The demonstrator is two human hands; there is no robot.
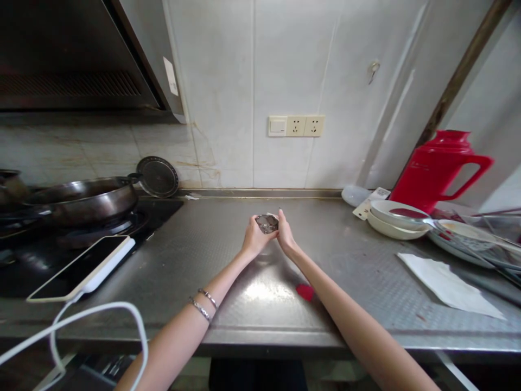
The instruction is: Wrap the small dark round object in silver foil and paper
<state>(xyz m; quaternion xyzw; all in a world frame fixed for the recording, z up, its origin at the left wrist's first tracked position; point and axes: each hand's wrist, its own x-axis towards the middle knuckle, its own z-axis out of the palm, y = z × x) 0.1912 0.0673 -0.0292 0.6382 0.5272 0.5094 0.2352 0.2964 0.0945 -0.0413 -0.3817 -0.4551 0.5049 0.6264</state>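
Observation:
Over the middle of the steel counter, my left hand (255,238) wraps round a small greyish, glassy-looking cup (267,222) with an angular rim. My right hand (285,233) presses against the cup's right side, its fingers pointing up and away from me. Only the cup's top shows; the hands hide its sides. Whether it rests on the counter or is held just above it, I cannot tell. A small red thing (305,292) lies on the counter beside my right forearm.
Left, a steel pan (93,203) sits on the black stove, with a cabled phone (83,269) at its edge. A dark round lid (157,176) leans on the wall. Right are a red thermos (435,171), stacked bowls (396,231), a plate (464,244) and a white paper napkin (448,285).

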